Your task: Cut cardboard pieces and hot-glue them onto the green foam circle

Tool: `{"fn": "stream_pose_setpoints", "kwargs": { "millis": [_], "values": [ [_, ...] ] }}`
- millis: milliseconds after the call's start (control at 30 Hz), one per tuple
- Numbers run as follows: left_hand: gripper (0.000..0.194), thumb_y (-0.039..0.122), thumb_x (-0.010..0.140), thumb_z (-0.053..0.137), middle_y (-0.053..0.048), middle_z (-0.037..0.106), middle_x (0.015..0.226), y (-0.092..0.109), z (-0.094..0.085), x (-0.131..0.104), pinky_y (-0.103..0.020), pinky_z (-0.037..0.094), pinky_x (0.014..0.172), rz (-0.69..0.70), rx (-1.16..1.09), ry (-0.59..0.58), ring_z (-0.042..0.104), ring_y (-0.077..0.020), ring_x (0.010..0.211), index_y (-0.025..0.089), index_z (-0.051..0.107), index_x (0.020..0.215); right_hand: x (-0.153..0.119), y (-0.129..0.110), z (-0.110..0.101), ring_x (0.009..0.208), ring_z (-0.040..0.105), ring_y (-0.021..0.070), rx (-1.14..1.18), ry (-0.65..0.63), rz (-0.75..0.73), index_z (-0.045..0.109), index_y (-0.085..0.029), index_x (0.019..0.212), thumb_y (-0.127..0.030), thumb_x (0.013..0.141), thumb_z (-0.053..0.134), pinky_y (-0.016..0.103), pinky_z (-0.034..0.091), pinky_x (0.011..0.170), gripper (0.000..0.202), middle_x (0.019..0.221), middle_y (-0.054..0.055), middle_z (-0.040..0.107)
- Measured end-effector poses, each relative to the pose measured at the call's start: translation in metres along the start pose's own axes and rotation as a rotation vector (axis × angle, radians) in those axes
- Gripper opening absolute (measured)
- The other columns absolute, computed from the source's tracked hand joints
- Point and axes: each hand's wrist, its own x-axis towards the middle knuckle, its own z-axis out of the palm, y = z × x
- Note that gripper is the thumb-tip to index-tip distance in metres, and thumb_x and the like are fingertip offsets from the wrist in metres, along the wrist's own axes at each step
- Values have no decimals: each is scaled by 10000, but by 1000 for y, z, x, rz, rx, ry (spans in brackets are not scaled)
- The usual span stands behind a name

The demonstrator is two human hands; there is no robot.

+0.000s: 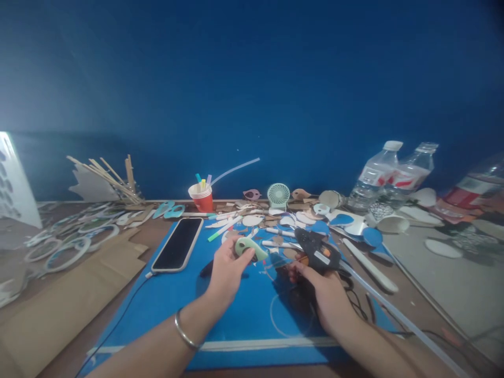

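Observation:
My left hand pinches a pale green bird-shaped piece with a dark oval in its middle, above the blue mat. To its right, my right hand is closed on a black hot glue gun. A long translucent glue stick runs out of the gun's back toward the lower right. The gun's body lies a short way right of the green bird, apart from it. A thin pale loop of strand hangs between the hands. My right fingers are partly blurred.
A phone with a cable lies left. Behind stand red paper cups, a small green fan and plastic bottles. Cut pieces and pens litter the mat's far side. Cardboard and rings lie far left.

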Motion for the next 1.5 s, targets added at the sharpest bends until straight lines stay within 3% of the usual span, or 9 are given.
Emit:
{"fn": "stream_pose_setpoints", "kwargs": {
  "millis": [267,567,667,767,933,1067,1200,1367,1500],
  "values": [
    [182,242,720,601,-14,610,742,3,2,-4,-288,484,660,44,121,-94,584,-161,698,155,546,871,17,-22,-9,596,547,144,-140,132,-295,564,-177,725,-215,660,657,278,437,623,120,643,-23,590],
    [210,60,769,447,-80,631,906,13,2,-28,-366,401,786,796,842,-627,542,-215,854,157,576,903,50,-30,-26,696,595,250,-928,79,-288,593,-177,610,-219,574,596,347,426,683,55,652,42,638],
    [164,177,775,509,-97,619,934,14,4,-31,-358,417,753,746,981,-784,548,-233,841,155,564,928,57,-23,-28,758,601,277,-997,141,-312,603,-192,634,-207,565,579,363,414,722,74,701,62,654],
    [432,406,661,645,-79,604,986,16,4,-30,-313,434,767,568,849,-890,554,-230,883,180,531,1010,57,-15,-27,677,617,234,-1026,134,-321,601,-211,664,-198,575,562,321,438,667,98,670,36,657],
    [514,397,668,629,-83,568,1086,27,0,-25,-397,370,863,436,861,-781,495,-268,992,211,486,1125,54,-6,-25,578,614,181,-1004,74,-314,581,-224,706,-181,567,562,275,460,590,147,633,-10,656],
    [567,197,646,593,-66,574,1059,34,1,-25,-382,359,862,474,901,-910,465,-251,1006,238,436,1190,56,-3,-26,602,618,186,-967,42,-318,584,-220,706,-171,564,568,284,469,610,151,632,-10,653],
    [425,257,696,574,-46,593,991,32,4,-26,-384,303,904,506,967,-936,481,-238,978,247,490,1112,58,-8,-25,664,621,215,-911,39,-314,598,-209,681,-190,566,589,336,464,692,117,675,16,660],
    [454,478,567,675,-77,561,918,21,4,-29,-424,325,824,479,1049,-724,472,-287,908,195,556,901,51,-20,-19,762,601,231,-768,-42,-303,591,-204,676,-213,583,621,370,431,791,98,724,18,655],
    [473,465,585,676,-59,534,911,12,5,-27,-390,372,761,298,762,-510,477,-250,857,188,524,936,38,-23,-11,649,594,205,-616,-138,-248,569,-187,749,-227,592,655,328,479,626,183,670,0,631]
  ]
}}
